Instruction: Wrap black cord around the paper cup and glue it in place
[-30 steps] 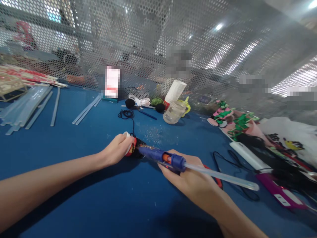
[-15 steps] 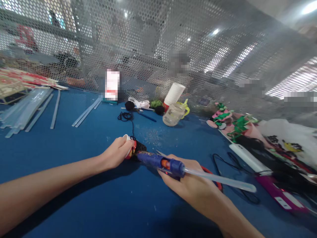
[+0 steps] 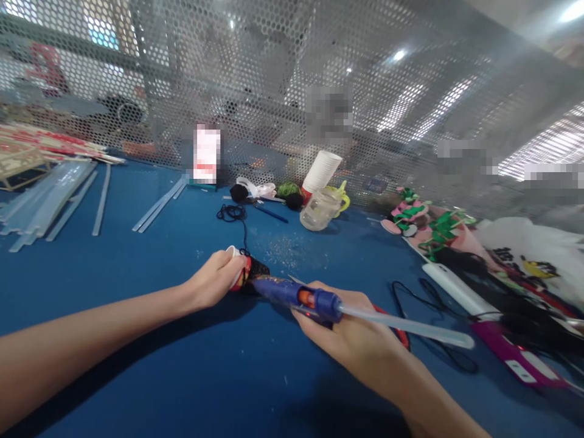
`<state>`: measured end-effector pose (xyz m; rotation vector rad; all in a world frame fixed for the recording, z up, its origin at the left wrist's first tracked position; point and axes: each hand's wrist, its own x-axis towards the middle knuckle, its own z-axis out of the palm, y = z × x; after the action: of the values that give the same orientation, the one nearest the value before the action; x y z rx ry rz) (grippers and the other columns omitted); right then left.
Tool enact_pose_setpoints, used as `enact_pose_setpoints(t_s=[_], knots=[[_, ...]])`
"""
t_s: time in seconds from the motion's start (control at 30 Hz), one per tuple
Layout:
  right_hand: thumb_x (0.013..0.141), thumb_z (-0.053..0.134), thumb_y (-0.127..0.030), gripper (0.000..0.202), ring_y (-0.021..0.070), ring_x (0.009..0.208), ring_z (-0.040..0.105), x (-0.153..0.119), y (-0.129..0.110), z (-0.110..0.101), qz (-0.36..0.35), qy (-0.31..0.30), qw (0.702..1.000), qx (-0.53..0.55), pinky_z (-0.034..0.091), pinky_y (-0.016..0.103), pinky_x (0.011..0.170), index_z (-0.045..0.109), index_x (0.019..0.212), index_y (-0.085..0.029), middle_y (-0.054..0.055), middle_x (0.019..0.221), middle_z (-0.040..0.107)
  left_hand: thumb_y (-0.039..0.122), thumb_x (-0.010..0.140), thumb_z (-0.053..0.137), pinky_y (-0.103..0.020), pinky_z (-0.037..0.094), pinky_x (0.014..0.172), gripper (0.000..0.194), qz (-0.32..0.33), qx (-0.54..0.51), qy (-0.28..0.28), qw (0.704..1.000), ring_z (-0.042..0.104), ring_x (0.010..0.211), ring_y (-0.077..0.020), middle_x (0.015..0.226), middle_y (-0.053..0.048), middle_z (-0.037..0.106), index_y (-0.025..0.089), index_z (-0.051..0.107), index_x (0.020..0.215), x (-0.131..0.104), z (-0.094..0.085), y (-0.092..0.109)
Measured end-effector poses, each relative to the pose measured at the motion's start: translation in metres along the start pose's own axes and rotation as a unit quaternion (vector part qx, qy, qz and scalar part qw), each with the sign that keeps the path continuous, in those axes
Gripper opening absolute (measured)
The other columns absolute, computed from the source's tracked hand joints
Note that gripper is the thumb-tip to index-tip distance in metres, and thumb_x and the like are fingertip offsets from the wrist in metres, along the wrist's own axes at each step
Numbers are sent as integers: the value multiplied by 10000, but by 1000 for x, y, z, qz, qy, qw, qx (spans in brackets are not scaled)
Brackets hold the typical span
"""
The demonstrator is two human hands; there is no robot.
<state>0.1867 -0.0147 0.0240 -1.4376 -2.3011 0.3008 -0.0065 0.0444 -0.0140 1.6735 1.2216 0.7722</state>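
Note:
My left hand (image 3: 214, 278) is closed around a red and white paper cup (image 3: 239, 278), tipped on its side. Black yarn (image 3: 259, 267) covers the cup's far end, and a strand runs from it to a loose tangle (image 3: 232, 213) on the table. My right hand (image 3: 349, 328) grips a blue hot glue gun (image 3: 283, 292). Its nozzle end is at the yarn-covered part of the cup; whether it touches cannot be made out. A long clear glue stick (image 3: 410, 326) sticks out of the gun's back. Partly hidden by the right hand are scissors with red handles (image 3: 401, 336).
Glue sticks (image 3: 55, 201) lie at the left. A phone (image 3: 207, 155), yarn balls (image 3: 238, 193), a blue pen (image 3: 271, 213), stacked paper cups (image 3: 322, 173) and a clear jar (image 3: 318, 210) stand or lie toward the back. A purple and white power strip (image 3: 515, 356) with cables is at the right.
Almost nothing differs. Both hands, the cup and the glue gun keep nearly the same places, with only a very slight shift of the gun.

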Motion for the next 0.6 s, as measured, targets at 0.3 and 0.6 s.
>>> enact_pose_setpoints(t_s=[0.3, 0.6], knots=[[725, 472, -280, 161, 123, 478, 487, 8, 2, -4, 40, 14, 999, 4, 367, 221, 476, 479, 592, -189, -18, 514, 524, 316, 780, 262, -211, 195, 406, 351, 34, 50, -29, 998, 224, 428, -68, 443, 53, 242, 173, 261, 460, -4, -3, 2], [734, 461, -283, 157, 118, 488, 489, 6, 4, -4, 42, 10, 999, 20, 392, 221, 498, 508, 618, -189, -22, 536, 539, 297, 796, 231, -216, 209, 422, 366, 73, 98, -41, 992, 237, 430, -68, 445, 50, 263, 168, 276, 457, -5, -4, 4]])
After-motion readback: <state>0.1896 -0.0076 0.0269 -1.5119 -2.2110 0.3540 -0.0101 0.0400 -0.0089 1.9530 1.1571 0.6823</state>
